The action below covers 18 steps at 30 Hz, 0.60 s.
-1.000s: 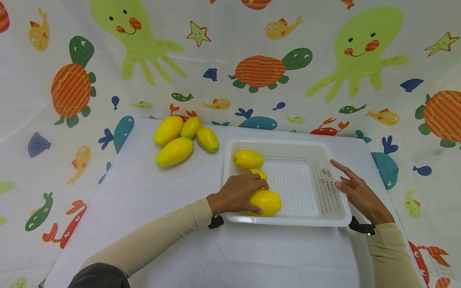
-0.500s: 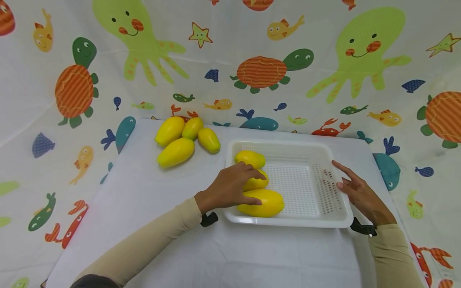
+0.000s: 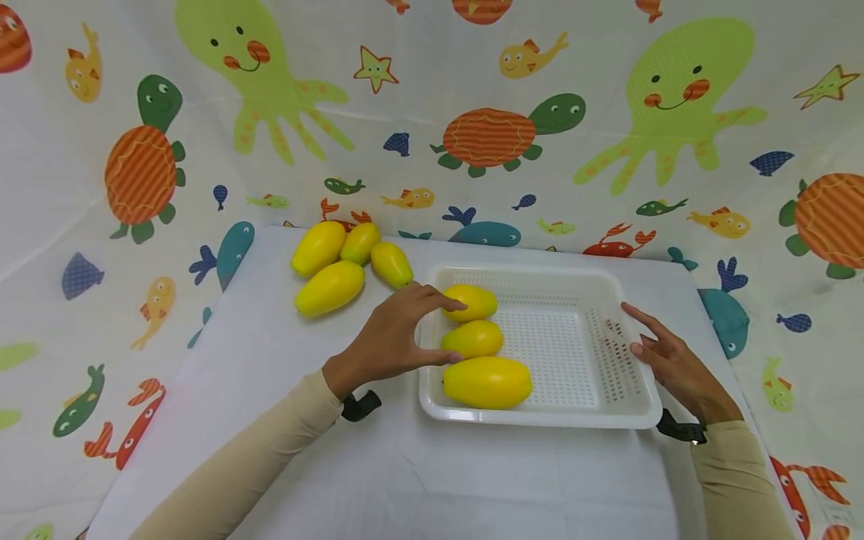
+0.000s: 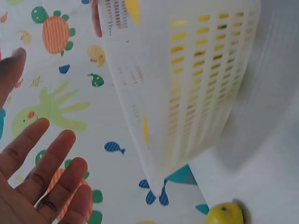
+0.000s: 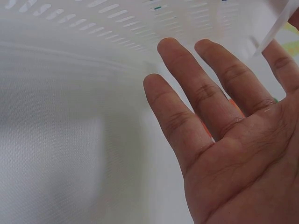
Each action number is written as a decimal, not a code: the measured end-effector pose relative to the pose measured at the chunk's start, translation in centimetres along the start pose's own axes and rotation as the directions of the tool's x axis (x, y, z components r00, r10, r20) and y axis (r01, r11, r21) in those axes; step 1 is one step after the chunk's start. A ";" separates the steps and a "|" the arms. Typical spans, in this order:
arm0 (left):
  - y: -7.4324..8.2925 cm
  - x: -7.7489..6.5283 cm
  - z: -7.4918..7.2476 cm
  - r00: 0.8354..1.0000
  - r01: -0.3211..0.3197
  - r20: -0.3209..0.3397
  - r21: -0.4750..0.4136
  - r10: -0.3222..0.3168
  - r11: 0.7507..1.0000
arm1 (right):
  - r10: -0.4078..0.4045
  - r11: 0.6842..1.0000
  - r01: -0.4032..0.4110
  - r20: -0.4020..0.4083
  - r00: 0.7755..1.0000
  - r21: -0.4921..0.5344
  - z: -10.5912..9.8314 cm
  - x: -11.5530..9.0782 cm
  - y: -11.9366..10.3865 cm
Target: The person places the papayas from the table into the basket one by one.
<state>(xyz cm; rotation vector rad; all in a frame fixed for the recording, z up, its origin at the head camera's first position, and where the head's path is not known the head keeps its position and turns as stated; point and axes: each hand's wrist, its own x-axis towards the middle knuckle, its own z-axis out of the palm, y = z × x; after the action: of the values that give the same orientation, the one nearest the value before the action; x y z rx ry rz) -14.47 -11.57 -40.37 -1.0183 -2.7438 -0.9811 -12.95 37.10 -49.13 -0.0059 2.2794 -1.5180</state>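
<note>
The left hand [image 3: 383, 339] is spread wide, its grip unfilled, near three yellow fruits [image 3: 487, 383]; the white basket [image 3: 550, 356] is touched by the straight-fingered right hand [image 3: 680, 369].

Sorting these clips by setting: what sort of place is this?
Probably a makeshift indoor filming corner: a white table is backed by hanging cloth printed with sea animals, with a white basket and yellow fruit set out on it.
</note>
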 end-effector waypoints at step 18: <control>-5.9 -2.2 -3.6 0.962 0.181 -0.198 -0.051 -0.187 0.982 | -0.012 1.000 0.012 -0.005 1.000 -0.004 0.1 0.1 0.2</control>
<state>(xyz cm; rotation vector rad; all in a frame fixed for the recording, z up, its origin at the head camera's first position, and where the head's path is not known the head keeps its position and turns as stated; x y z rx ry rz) -16.89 -18.38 -41.26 -0.6341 -2.6957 -1.0904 -12.98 37.07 -49.40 -0.0168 2.2905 -1.5210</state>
